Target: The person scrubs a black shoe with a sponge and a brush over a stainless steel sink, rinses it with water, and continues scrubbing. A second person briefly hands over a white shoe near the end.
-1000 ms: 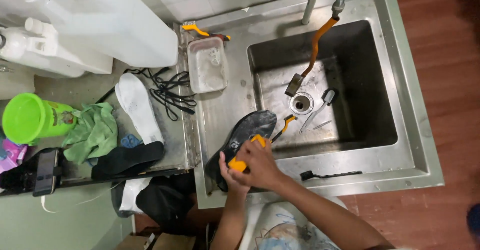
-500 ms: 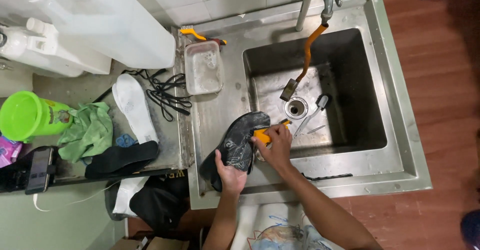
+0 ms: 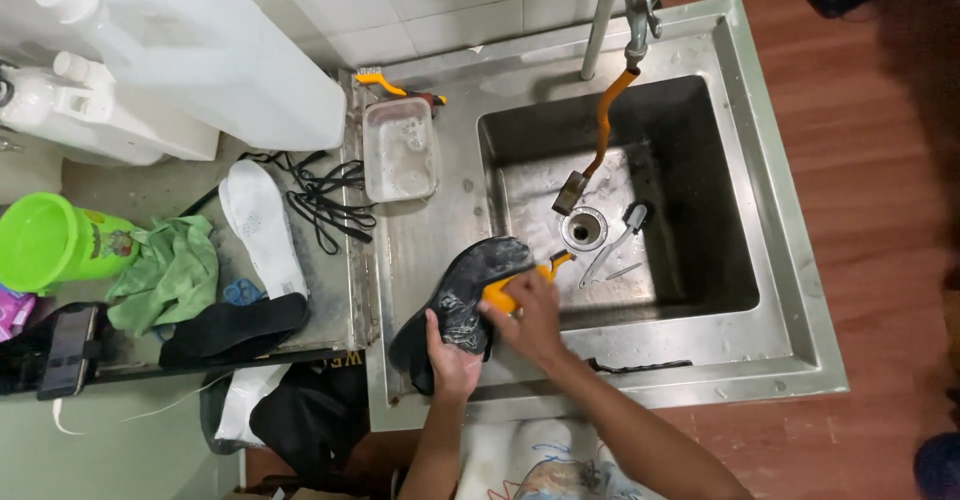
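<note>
A black shoe point(image 3: 470, 285) lies sole-up on the steel drainboard, its toe reaching the sink's edge. My left hand point(image 3: 449, 358) grips its heel end from below. My right hand point(image 3: 527, 318) holds an orange-handled brush point(image 3: 505, 293) pressed against the grey, soapy sole. The brush's bristles are hidden under my hand.
The steel sink point(image 3: 790, 260) holds a tap with an orange hose point(image 3: 603, 125), a drain and a white brush point(image 3: 615, 238). A plastic tub of soapy water point(image 3: 400, 150), black laces point(image 3: 325, 200), a white insole point(image 3: 262, 225), a black insole point(image 3: 230, 328), a green cloth point(image 3: 165, 270) and a green cup point(image 3: 50, 240) lie left. A thin black brush point(image 3: 640, 366) rests on the front rim.
My right hand has moved the brush back and forth along the sole, now nearer the middle. The camera view shifted slightly; the shoe stayed in my left hand.
</note>
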